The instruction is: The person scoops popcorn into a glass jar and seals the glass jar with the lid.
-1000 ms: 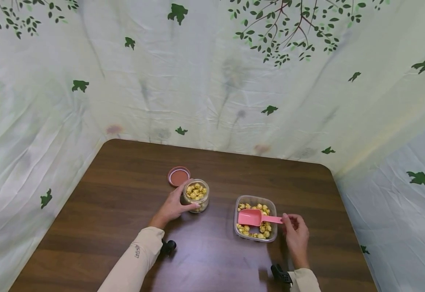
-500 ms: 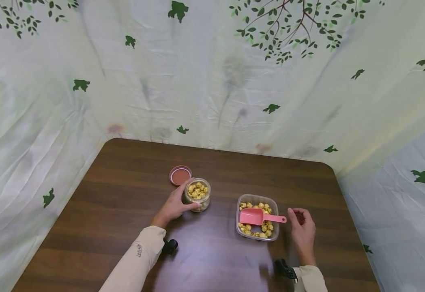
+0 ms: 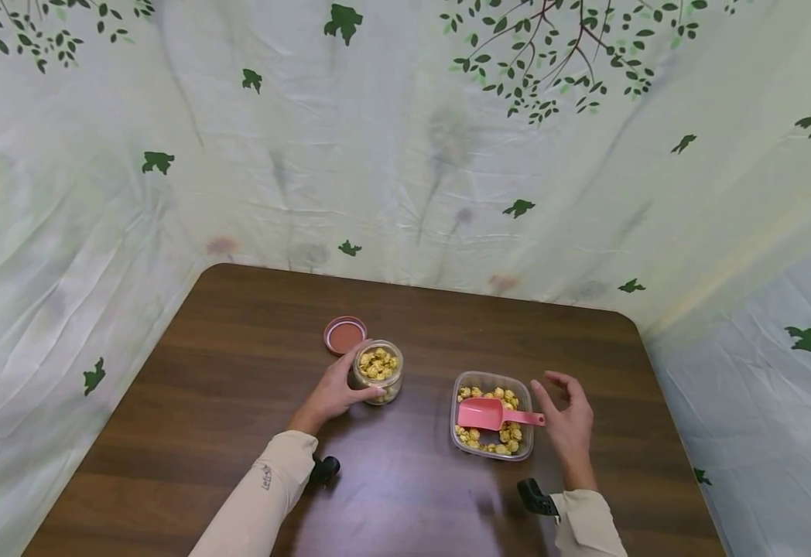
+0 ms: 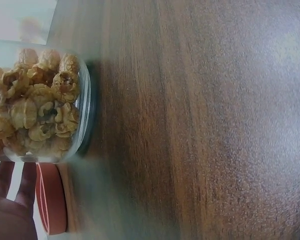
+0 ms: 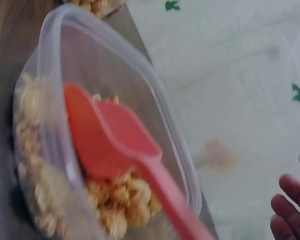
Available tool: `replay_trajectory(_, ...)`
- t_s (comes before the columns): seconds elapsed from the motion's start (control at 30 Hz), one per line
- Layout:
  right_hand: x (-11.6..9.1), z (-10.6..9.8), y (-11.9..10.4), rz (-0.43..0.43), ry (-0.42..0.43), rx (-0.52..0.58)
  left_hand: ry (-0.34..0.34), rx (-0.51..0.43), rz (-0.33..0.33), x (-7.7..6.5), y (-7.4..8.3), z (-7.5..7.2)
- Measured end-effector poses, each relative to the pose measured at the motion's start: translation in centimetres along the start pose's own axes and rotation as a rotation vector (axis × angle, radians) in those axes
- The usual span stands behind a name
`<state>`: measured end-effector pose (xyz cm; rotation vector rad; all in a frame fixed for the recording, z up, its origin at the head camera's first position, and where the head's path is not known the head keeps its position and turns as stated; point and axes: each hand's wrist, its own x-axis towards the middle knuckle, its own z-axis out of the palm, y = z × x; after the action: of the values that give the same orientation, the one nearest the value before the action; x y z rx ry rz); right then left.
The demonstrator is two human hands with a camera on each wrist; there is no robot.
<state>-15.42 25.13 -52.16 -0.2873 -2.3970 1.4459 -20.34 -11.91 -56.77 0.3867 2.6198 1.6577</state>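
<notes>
My left hand (image 3: 331,395) grips a clear jar (image 3: 386,391) from its left side, thumb in front and fingers behind. Caramel popcorn (image 4: 32,102) fills the upright jar, which has no lid on. A pink scoop (image 3: 482,414) lies in a clear plastic container (image 3: 456,442), its handle resting over the right rim. Popcorn pieces (image 5: 122,200) lie around the scoop in that container. My right hand (image 3: 569,420) is just right of the container by the handle's end, thumb and fingers apart with nothing held. In the right wrist view its fingertips (image 5: 290,200) appear clear of the scoop.
A red jar lid (image 3: 345,336) lies inside up on the brown table (image 3: 252,325), behind the left hand. Curtains (image 3: 391,155) printed with leaves hang behind the table and along both sides.
My right hand has let go of the scoop handle, drawn back to the right, then come nearer again with fingers spread. The left hand still holds the jar in place.
</notes>
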Motion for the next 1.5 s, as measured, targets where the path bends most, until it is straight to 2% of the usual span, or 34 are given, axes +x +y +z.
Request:
replay_trajectory(0.3,0.4,2.5,-2.7,-0.077,-0.14,0.069,-0.004,0.009,-0.006,0.0,0.1,-0.1)
replay_trajectory(0.53,1.0,4.8,-3.8,-0.121,-0.258,0.113,-0.009,0.014,-0.008,-0.1,0.2,-0.1)
replay_trajectory(0.73,1.3,6.5,-4.7,-0.115,-0.338,0.096,-0.007,0.005,-0.009,0.0,0.2,0.0)
replay_trajectory(0.97,1.6,8.6,-5.1,-0.15,-0.428,0.137,-0.002,-0.002,0.012,0.0,0.1,0.0)
replay_trajectory(1.3,1.5,11.1,-5.6,-0.107,-0.541,0.157,-0.002,-0.003,0.007,-0.1,0.1,-0.1)
replay_trajectory(1.5,1.5,12.4,-5.8,-0.129,-0.604,0.169,-0.008,0.001,0.006,-0.1,0.0,-0.1)
